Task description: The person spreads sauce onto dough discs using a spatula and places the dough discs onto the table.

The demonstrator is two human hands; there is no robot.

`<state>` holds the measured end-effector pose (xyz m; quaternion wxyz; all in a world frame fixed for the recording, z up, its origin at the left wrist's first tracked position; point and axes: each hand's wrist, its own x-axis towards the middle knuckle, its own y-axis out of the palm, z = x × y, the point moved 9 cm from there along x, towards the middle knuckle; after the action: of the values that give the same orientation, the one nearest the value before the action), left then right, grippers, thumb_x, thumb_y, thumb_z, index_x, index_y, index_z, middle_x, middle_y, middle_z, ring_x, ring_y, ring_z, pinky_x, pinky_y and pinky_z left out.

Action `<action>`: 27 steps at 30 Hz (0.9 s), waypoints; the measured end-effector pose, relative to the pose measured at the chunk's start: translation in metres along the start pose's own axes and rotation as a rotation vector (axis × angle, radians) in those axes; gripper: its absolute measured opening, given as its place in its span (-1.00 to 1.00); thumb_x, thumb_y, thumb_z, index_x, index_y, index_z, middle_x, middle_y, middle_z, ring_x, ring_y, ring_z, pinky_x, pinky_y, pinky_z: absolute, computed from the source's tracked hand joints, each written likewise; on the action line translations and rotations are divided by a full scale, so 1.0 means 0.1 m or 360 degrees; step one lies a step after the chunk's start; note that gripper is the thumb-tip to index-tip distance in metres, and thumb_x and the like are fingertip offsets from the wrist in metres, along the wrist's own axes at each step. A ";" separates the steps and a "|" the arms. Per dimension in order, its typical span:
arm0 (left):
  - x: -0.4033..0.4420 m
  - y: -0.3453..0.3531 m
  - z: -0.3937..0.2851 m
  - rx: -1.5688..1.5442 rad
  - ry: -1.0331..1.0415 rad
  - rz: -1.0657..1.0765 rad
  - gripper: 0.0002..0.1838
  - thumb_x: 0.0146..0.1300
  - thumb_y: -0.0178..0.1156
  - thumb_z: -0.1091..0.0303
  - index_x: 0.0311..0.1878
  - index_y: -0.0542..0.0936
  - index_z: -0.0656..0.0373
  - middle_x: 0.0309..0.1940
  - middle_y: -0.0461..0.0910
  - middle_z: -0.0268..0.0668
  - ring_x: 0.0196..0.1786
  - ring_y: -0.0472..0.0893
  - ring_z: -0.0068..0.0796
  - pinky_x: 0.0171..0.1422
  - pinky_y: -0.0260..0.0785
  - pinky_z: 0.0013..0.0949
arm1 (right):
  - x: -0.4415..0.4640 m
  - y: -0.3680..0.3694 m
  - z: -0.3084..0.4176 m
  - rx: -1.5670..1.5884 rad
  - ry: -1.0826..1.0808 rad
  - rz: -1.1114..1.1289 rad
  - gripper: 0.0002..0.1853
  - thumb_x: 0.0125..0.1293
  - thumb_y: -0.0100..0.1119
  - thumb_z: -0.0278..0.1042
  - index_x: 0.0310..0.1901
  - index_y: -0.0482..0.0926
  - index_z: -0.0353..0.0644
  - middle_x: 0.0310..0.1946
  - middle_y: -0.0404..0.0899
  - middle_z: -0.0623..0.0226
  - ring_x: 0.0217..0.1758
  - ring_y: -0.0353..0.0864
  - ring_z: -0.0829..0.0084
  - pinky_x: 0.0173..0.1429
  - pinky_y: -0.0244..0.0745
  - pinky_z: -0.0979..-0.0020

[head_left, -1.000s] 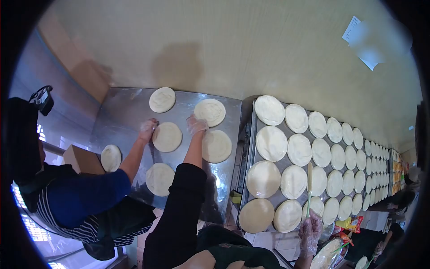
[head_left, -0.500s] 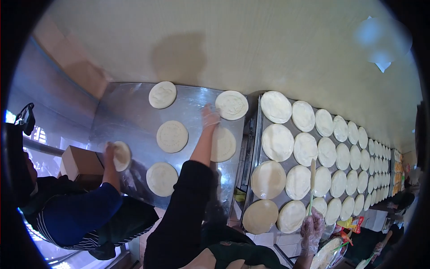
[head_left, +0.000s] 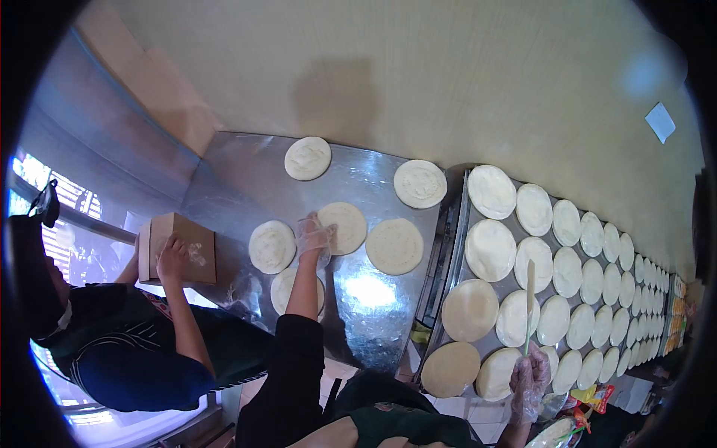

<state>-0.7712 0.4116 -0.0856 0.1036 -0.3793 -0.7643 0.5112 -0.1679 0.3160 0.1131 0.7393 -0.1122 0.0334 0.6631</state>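
My left hand [head_left: 314, 237], in a clear plastic glove, reaches over the metal table with its fingers extended. It touches the left edge of a flat round dough disc [head_left: 346, 228]. Close by on its left lies another dough disc [head_left: 271, 247], and my forearm partly covers a disc [head_left: 288, 290] below. A dough disc with small dents [head_left: 394, 246] rests to the right. My right hand [head_left: 529, 377], also gloved, is closed around the green handle of a spatula [head_left: 531, 299]. Its pale, narrow blade points up over the filled tray.
Rows of pale coated discs cover the trays [head_left: 458, 254] on the right. A co-worker's hand [head_left: 172, 257] rests on a cardboard box [head_left: 196, 239] at the left. Red and yellow packets [head_left: 595, 397] and a bowl [head_left: 556, 433] are at lower right.
My left hand has moved from the right-hand discs to a disc further left. The co-worker's hand went from a dough disc to the box. The view has shifted.
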 end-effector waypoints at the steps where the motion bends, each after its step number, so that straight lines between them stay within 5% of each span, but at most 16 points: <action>1: 0.02 0.05 -0.02 -0.0074 0.0010 0.0031 -0.22 0.05 0.43 -0.12 0.25 0.51 0.21 0.14 0.56 0.08 0.23 0.54 0.03 0.30 0.41 -0.07 | 0.01 0.00 0.00 -0.0003 -0.0005 0.0004 -0.66 0.43 0.22 -0.30 0.19 0.53 -0.14 -0.50 0.40 0.52 -0.65 0.20 0.77 -0.65 0.00 0.69; 3: 0.19 0.23 0.06 -0.0153 0.0022 0.0068 -0.23 0.10 0.39 -0.14 0.24 0.51 0.23 0.15 0.56 0.09 0.25 0.54 0.02 0.32 0.39 -0.07 | 0.01 -0.01 -0.01 -0.0025 -0.0023 0.0021 -0.67 0.43 0.22 -0.31 0.17 0.53 -0.13 -0.52 0.40 0.52 -0.65 0.21 0.76 -0.65 0.02 0.68; 7: 0.95 -0.16 0.31 -0.0358 0.0036 -0.0553 -0.20 0.23 0.24 -0.23 0.24 0.49 0.36 0.15 0.54 0.13 0.24 0.52 0.07 0.38 0.32 -0.04 | -0.02 -0.08 0.04 -0.0127 -0.0031 -0.0069 -0.64 0.47 0.18 -0.27 0.23 0.50 -0.14 -0.57 0.36 0.56 -0.69 0.16 0.79 -0.67 -0.02 0.68; 8: 1.67 0.25 0.57 0.0788 0.0417 -0.0642 -0.12 0.22 0.25 -0.23 0.33 0.40 0.37 0.19 0.53 0.12 0.27 0.50 0.07 0.42 0.28 -0.05 | -0.03 -0.11 0.02 -0.0127 0.0022 -0.0105 -0.66 0.45 0.20 -0.29 0.19 0.51 -0.14 -0.56 0.39 0.53 -0.68 0.20 0.77 -0.67 0.02 0.67; 10: 1.78 -0.19 0.55 -0.0200 0.0135 -0.0878 -0.05 0.18 0.32 -0.18 0.43 0.28 0.35 0.25 0.50 0.11 0.34 0.46 0.04 0.46 0.25 -0.08 | -0.02 -0.15 0.00 -0.0150 0.0069 -0.0165 -0.69 0.43 0.21 -0.31 0.16 0.53 -0.14 -0.54 0.42 0.51 -0.67 0.24 0.75 -0.66 0.05 0.66; 12: 1.71 -0.51 0.23 -0.0412 -0.0163 -0.0433 0.03 0.09 0.43 -0.11 0.50 0.20 0.23 0.27 0.50 0.11 0.35 0.46 0.04 0.46 0.26 -0.09 | -0.02 -0.10 -0.01 -0.0223 0.0035 -0.0110 -0.65 0.46 0.18 -0.29 0.22 0.50 -0.09 -0.56 0.37 0.55 -0.69 0.18 0.78 -0.67 -0.02 0.68; 20: 1.94 -0.34 -0.02 -0.0195 0.0059 -0.0223 -0.17 -0.16 0.57 0.05 0.24 0.48 0.07 0.04 0.66 -0.01 0.12 0.64 0.03 0.17 0.51 -0.05 | 0.04 0.03 -0.04 -0.0287 0.0103 -0.0095 -0.68 0.44 0.19 -0.34 0.18 0.51 -0.14 -0.55 0.40 0.52 -0.68 0.22 0.75 -0.66 0.03 0.65; 23: 2.15 0.44 0.02 -0.0124 0.0114 0.0075 -0.13 -0.08 0.47 -0.07 0.31 0.44 0.11 0.17 0.58 0.03 0.24 0.57 0.02 0.36 0.38 -0.05 | 0.06 0.07 0.03 -0.0298 0.0061 -0.0069 -0.67 0.44 0.17 -0.34 0.20 0.50 -0.11 -0.53 0.38 0.54 -0.68 0.20 0.77 -0.66 0.01 0.66; 24: 2.41 0.67 0.03 0.0204 0.0682 -0.0303 -0.07 0.00 0.34 -0.18 0.38 0.38 0.21 0.29 0.48 0.06 0.38 0.43 0.00 0.56 0.09 -0.06 | 0.07 0.08 0.04 -0.0307 0.0068 -0.0080 -0.67 0.44 0.16 -0.34 0.20 0.50 -0.11 -0.53 0.38 0.54 -0.68 0.20 0.77 -0.65 0.01 0.66; 25: 1.97 0.40 -0.34 0.0044 0.0404 -0.0040 -0.04 0.04 0.27 -0.20 0.40 0.34 0.29 0.32 0.43 0.07 0.46 0.33 -0.02 0.64 -0.15 -0.07 | 0.07 0.09 0.02 -0.0297 0.0064 -0.0054 -0.67 0.44 0.16 -0.34 0.20 0.50 -0.11 -0.53 0.38 0.54 -0.68 0.20 0.77 -0.65 0.01 0.66; 27: 1.68 0.40 -0.71 -0.0052 0.0359 0.0192 -0.18 0.05 0.29 -0.10 0.32 0.45 0.25 0.26 0.48 0.10 0.39 0.41 0.03 0.52 0.15 -0.07 | 0.06 0.00 -0.02 -0.0321 0.0080 -0.0141 -0.67 0.45 0.16 -0.32 0.20 0.51 -0.11 -0.53 0.38 0.54 -0.68 0.20 0.76 -0.66 0.01 0.65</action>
<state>-0.8289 0.5846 -0.1263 0.1519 -0.4812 -0.7318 0.4581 -0.1672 0.3209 0.1096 0.7519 -0.2039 -0.0199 0.6266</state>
